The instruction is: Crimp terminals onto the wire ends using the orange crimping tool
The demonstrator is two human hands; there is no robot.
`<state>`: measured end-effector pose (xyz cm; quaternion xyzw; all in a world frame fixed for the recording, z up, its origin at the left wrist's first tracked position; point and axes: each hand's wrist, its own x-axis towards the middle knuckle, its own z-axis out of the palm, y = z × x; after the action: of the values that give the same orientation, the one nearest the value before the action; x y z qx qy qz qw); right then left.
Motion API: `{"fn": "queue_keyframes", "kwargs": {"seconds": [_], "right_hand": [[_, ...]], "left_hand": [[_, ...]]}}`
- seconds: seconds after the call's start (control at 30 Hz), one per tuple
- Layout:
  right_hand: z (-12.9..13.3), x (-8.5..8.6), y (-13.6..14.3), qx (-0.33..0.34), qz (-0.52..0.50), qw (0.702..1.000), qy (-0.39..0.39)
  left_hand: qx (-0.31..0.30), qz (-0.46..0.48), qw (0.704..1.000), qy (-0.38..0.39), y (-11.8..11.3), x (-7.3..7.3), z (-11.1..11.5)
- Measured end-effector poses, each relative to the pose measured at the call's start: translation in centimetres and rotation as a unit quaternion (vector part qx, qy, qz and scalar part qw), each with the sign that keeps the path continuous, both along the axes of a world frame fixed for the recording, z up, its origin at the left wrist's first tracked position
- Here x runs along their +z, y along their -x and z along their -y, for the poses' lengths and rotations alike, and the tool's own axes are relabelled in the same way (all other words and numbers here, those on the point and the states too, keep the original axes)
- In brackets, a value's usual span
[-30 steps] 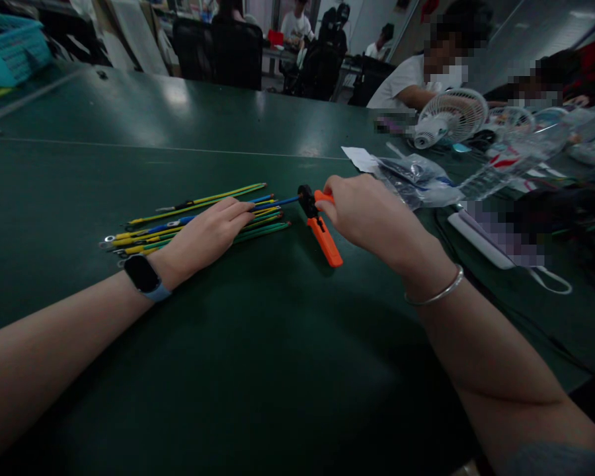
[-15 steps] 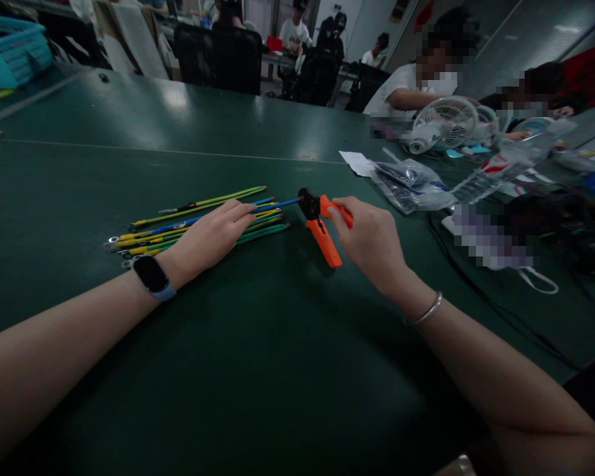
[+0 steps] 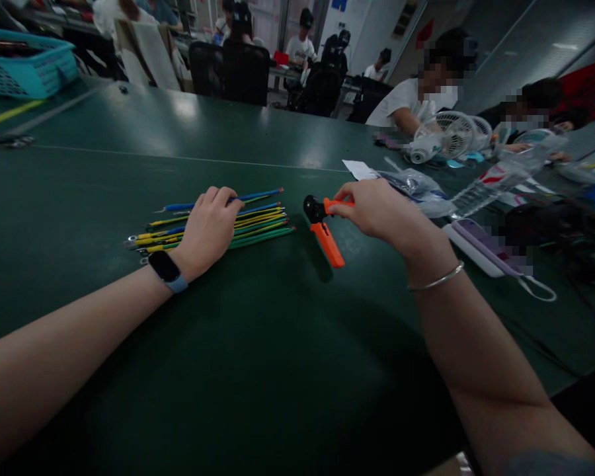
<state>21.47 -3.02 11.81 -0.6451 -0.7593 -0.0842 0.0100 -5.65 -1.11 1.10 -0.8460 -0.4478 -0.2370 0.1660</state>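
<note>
My left hand (image 3: pixel 211 228) lies over a bundle of yellow, green and blue wires (image 3: pixel 262 228), its fingers closed on a blue wire (image 3: pixel 258 196) at the bundle's far side. Ring terminals show at the left ends of some wires. Just right of the bundle, my right hand (image 3: pixel 371 206) grips one orange handle of a crimping tool (image 3: pixel 330 244). The tool's black head points left and its other handle is spread toward me. A gap separates the wire ends from the tool's head.
At the right are a plastic bag (image 3: pixel 416 192), a clear bottle (image 3: pixel 506 173), a phone (image 3: pixel 486 244), black cables and white fans (image 3: pixel 451 132). A blue basket (image 3: pixel 30 69) stands far left. People sit beyond the green table (image 3: pixel 258 344).
The blue wire has come away from the tool's head and now lies along the far side of the bundle, with my left hand on it. The view has shifted slightly.
</note>
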Motion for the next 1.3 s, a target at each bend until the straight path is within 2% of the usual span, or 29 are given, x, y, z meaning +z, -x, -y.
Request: {"fn": "queue_keyframes", "kwargs": {"seconds": [0.17,0.37,0.53,0.77,0.97,1.3], "right_hand": [[0.9,-0.3,0.3,0.04,-0.022,0.999,-0.006],[1.0,-0.6,0.0,0.062,-0.044,0.997,-0.008],[0.8,-0.8,-0.2,0.058,-0.039,0.997,-0.015],[1.3,-0.8,0.2,0.057,-0.042,0.997,-0.016],[1.3,-1.0,0.1,0.062,-0.031,0.997,-0.024],[1.4,-0.8,0.2,0.059,-0.028,0.998,-0.019]], "left_hand": [[0.042,0.011,0.998,0.041,0.4,-0.5,-0.6],[0.081,0.015,0.991,0.107,0.0,-0.3,-0.5],[0.083,0.006,0.993,0.087,0.0,-0.5,-0.7],[0.046,-0.024,0.997,0.054,0.1,-1.1,-1.3],[0.051,0.007,0.998,0.039,0.2,-1.8,-1.7],[0.062,0.013,0.996,0.057,-0.1,-1.4,-1.5]]}}
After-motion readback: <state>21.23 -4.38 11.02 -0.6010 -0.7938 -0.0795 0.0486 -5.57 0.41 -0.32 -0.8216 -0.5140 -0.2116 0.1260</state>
